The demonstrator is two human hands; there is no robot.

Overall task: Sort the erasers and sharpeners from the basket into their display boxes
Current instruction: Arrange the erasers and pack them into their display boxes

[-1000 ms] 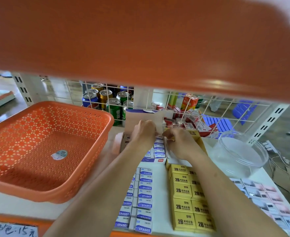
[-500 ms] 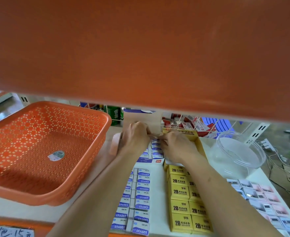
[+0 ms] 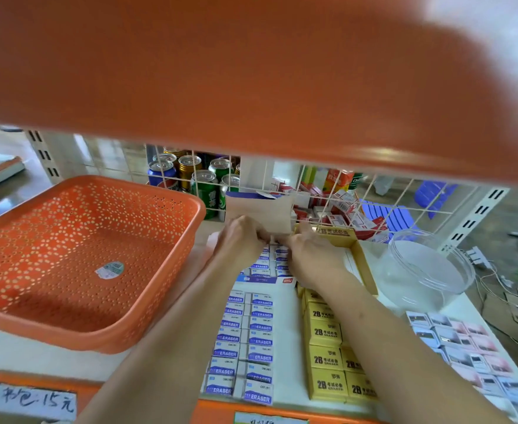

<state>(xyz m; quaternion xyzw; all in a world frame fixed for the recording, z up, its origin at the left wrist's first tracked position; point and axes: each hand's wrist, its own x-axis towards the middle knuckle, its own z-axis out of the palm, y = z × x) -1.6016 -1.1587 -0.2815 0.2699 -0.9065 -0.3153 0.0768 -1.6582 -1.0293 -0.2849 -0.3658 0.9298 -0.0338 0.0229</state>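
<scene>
Left hand [image 3: 240, 240] and right hand [image 3: 315, 255] are meeting, fingers curled, at the base of the upright card flap [image 3: 260, 214] of the blue display box [image 3: 263, 280]. Whether they are pinching anything cannot be told. Blue erasers [image 3: 245, 341] are lying in rows just in front of that box, right of the orange basket [image 3: 83, 255].

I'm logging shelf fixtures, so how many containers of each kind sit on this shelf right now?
Orange perforated basket: 1
Clear round tub: 1
Blue-and-white eraser display box: 1
Yellow 2B eraser display box: 1
Total: 4
</scene>
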